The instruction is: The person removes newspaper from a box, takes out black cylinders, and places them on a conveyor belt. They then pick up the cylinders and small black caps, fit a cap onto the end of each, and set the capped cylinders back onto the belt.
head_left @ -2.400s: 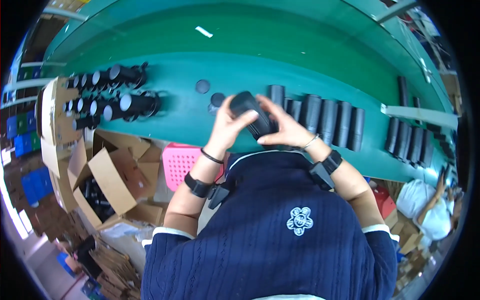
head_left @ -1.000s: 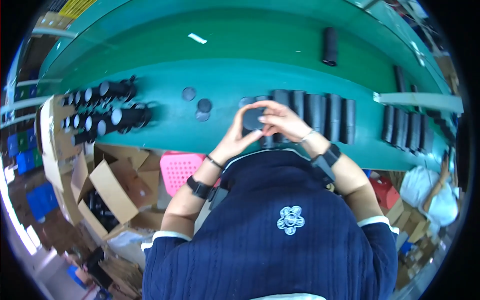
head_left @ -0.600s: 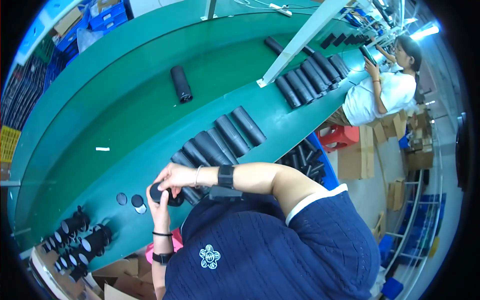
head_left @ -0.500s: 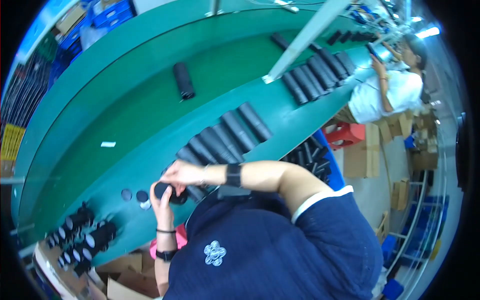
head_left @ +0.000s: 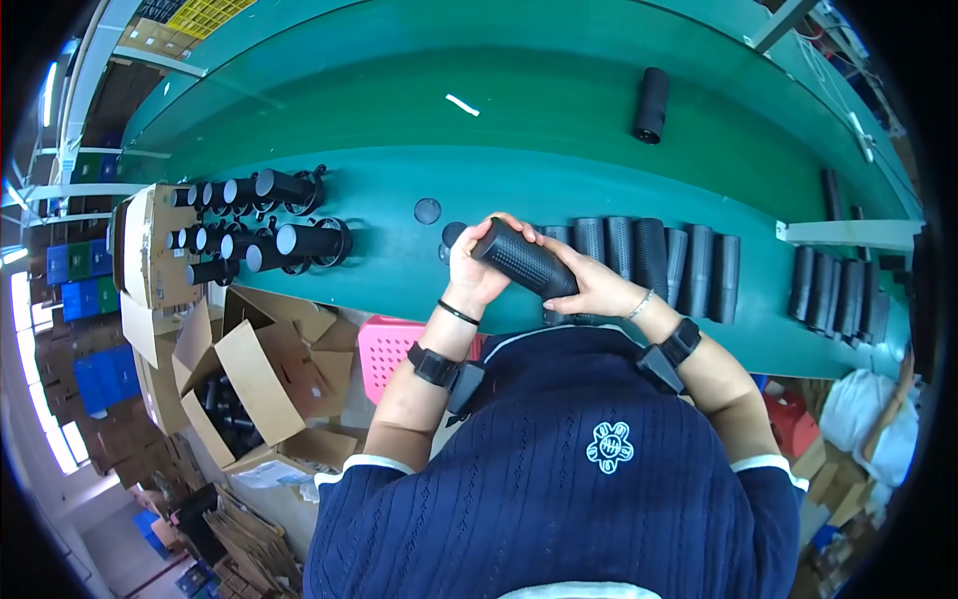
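Note:
A black perforated cylinder [head_left: 526,260] lies slanted between my two hands, above the near edge of the green table. My left hand [head_left: 477,272] is closed around its upper left end. My right hand [head_left: 596,288] wraps the lower right end, with the thumb along its near side. Just left of my hands, small dark round discs [head_left: 427,211] rest on the table, some partly hidden behind my left hand. To the right stands a row of similar black cylinders [head_left: 650,262] lying side by side, its left end partly covered by my right hand.
At the left lie several black cylinders with pale round ends and ring-like brackets [head_left: 307,241], beside a cardboard box [head_left: 160,245]. A lone cylinder [head_left: 652,105] and a white strip [head_left: 462,105] lie farther back. Below are open cartons [head_left: 261,379] and a pink stool [head_left: 384,354]. A metal post [head_left: 848,234] crosses the right.
My view has swung left. My hands, earlier bunched around a cylinder's round dark end, now hold the cylinder lengthwise, one hand near each end.

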A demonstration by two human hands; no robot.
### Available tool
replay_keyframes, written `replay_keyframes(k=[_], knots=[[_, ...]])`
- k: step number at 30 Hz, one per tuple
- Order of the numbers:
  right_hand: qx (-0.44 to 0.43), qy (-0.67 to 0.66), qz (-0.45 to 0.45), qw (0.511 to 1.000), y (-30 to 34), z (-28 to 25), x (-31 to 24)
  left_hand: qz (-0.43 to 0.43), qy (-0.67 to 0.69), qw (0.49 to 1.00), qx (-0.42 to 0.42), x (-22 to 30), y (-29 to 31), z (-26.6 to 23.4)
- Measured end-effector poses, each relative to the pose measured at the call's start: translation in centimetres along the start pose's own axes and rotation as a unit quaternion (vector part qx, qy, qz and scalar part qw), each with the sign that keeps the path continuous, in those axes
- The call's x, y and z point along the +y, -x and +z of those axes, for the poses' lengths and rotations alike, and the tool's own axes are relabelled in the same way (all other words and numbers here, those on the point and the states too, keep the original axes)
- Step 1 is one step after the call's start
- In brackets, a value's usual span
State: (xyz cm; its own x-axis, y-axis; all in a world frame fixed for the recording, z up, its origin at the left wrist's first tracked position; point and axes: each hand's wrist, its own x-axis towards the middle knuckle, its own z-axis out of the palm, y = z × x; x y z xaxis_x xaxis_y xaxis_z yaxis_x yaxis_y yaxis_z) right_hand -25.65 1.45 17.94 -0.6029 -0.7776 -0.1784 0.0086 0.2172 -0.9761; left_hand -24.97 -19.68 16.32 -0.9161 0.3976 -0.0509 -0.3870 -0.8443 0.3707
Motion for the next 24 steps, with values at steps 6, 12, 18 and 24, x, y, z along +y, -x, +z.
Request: replay_keyframes(k=[6,12,18,24], knots=[[0.185,0.08,-0.008,0.979,1.9,-5.7,-1.0,-0.014,-0.072,0.974,0.213,-0.5,-1.2,-2.1],[0.46,0.042,-0.004,0.887,5.6,-20.0,3.8,-0.121,-0.387,0.877,0.256,-2.8,-0.2,-3.6],[0.465,-0.026,-0.066,0.883,6.6,-20.7,3.7,-0.142,-0.362,0.878,0.278,-3.6,-0.6,-4.5],[0.46,-0.049,-0.062,0.885,6.6,-20.3,4.3,-0.148,-0.359,0.874,0.291,-3.8,-1.0,-4.0]])
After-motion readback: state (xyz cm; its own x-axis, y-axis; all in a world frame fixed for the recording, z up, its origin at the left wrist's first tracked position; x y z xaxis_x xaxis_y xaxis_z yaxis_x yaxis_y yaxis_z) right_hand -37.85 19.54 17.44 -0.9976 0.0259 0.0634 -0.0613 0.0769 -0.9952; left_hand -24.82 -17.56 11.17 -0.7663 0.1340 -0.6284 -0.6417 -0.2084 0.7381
